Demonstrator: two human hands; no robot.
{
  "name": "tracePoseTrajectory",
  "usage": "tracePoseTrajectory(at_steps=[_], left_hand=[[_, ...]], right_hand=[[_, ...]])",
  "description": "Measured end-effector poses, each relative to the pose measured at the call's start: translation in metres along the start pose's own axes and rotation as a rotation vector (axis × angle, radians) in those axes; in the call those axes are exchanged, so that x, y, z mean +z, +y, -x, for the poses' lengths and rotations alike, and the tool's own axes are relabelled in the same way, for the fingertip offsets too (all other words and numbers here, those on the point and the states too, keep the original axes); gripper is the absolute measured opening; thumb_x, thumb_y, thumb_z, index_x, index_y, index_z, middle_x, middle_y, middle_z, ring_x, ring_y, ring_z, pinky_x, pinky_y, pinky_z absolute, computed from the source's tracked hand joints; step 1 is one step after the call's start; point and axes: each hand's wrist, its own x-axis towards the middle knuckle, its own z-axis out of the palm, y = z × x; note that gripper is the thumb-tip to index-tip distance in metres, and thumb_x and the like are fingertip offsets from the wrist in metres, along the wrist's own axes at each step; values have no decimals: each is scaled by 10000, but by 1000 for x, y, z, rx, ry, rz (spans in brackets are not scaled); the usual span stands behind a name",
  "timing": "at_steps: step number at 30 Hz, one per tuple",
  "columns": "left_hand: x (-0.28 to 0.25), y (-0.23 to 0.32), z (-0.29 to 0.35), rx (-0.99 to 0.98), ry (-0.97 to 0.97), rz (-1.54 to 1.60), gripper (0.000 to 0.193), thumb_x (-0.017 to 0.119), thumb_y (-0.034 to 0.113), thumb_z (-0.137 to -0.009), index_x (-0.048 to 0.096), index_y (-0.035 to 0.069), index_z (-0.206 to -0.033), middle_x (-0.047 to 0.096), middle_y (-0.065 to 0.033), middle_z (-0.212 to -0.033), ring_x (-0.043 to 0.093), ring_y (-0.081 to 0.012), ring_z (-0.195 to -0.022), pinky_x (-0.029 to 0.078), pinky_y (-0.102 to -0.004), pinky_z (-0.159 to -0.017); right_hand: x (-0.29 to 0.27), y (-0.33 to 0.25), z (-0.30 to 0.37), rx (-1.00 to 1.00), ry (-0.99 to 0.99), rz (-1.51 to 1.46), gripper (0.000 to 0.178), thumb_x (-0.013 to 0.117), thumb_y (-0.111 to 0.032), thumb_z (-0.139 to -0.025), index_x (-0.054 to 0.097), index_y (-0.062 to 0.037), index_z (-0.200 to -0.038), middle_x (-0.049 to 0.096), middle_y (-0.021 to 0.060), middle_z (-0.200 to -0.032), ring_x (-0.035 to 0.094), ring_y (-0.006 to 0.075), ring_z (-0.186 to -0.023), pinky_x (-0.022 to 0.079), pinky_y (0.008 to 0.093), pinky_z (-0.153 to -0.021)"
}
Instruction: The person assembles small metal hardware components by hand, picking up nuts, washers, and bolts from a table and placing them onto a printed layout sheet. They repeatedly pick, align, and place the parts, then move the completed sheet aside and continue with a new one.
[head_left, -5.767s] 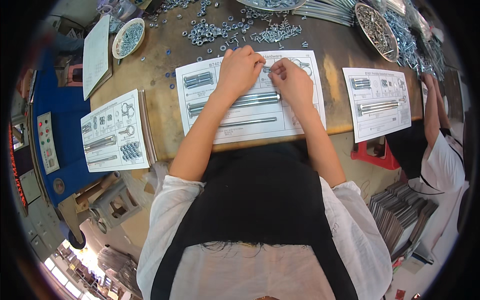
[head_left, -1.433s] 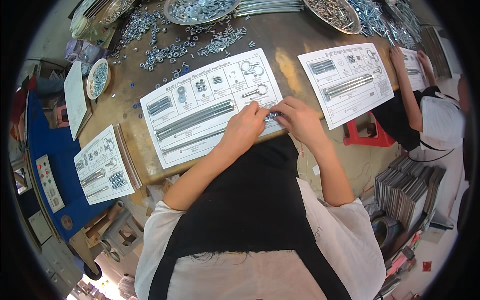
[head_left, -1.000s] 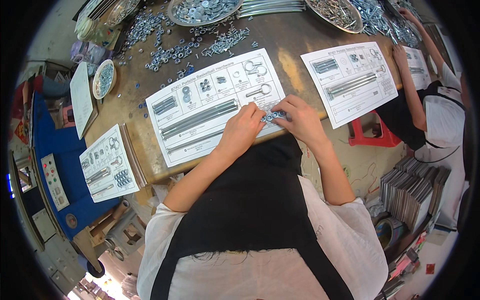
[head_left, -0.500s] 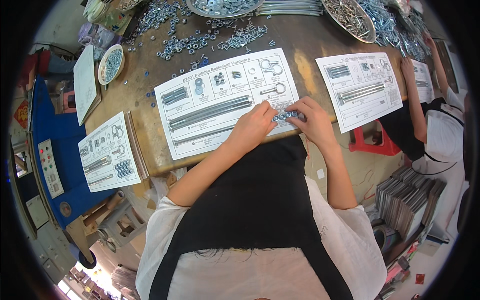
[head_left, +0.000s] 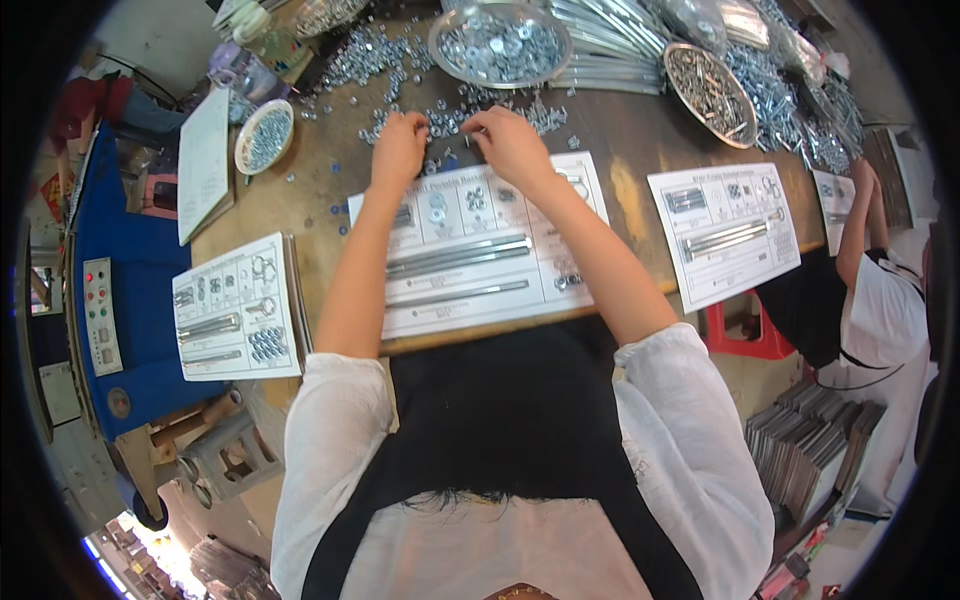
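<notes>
My left hand (head_left: pixel 400 152) is over the loose hex nuts (head_left: pixel 381 125) beyond the top edge of the middle printed sheet (head_left: pixel 455 312). Its fingers are curled together, and what they hold is too small to make out. To its right, my right hand (head_left: pixel 512 148) bends its thumb and fingertips inward beside a scatter of small screws (head_left: pixel 546 117). Something tiny seems to be at those fingertips. Both forearms cross the sheet and hide parts of its pictures. A small group of nuts (head_left: pixel 568 282) lies on the sheet's lower right, beside my right forearm.
Steel bowls of washers (head_left: pixel 500 50) and small bolts (head_left: pixel 708 95) stand at the back. Long bolts (head_left: pixel 610 45) lie between them. A white dish of small parts (head_left: pixel 264 138) and a sheet stack (head_left: pixel 240 310) are left; another sheet (head_left: pixel 722 235) and a co-worker (head_left: pixel 880 310) are right.
Both hands have left the nuts at the sheet's lower right and reached forward to the loose hardware beyond it. The view has shifted, showing more of the table's back.
</notes>
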Motion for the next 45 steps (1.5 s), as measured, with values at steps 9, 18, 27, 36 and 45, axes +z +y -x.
tracePoseTrajectory(at_steps=[9,18,27,36,45], left_hand=[[-27,-5,19,1,-135,118,238,744,129,-837,716,30,-1051,630,-145,-979,670,-307,-867,543,-392,-809],[-24,1,18,-4,-176,140,210,741,136,-849,681,39,-1026,615,-133,-1008,647,-334,-916,512,-436,-811],[-48,20,40,-142,-131,433,194,774,85,-823,731,2,-993,689,-95,-866,669,-164,-759,543,-304,-718],[6,173,137,399,-436,188,199,724,138,-856,658,52,-1023,595,-116,-971,663,-310,-870,557,-403,-747],[22,169,158,424,-404,214,260,608,-17,-838,653,37,-1089,580,-107,-1009,654,-326,-903,562,-416,-746]], right_hand=[[35,-1,-33,139,-38,220,367,841,-190,-738,675,-86,-1047,632,145,-1124,642,335,-1033,540,429,-851],[33,1,-35,78,-111,159,232,807,-208,-773,721,-111,-965,697,91,-949,693,306,-882,557,427,-761],[-57,-2,7,141,-225,-415,269,819,-146,-786,762,-71,-1038,741,44,-898,658,126,-756,530,296,-696],[-148,-4,143,117,-429,64,224,776,-84,-778,739,-64,-998,668,95,-907,657,273,-816,527,361,-734],[-143,10,170,107,-311,42,140,702,-79,-861,745,-57,-992,687,101,-948,662,297,-857,529,373,-759]])
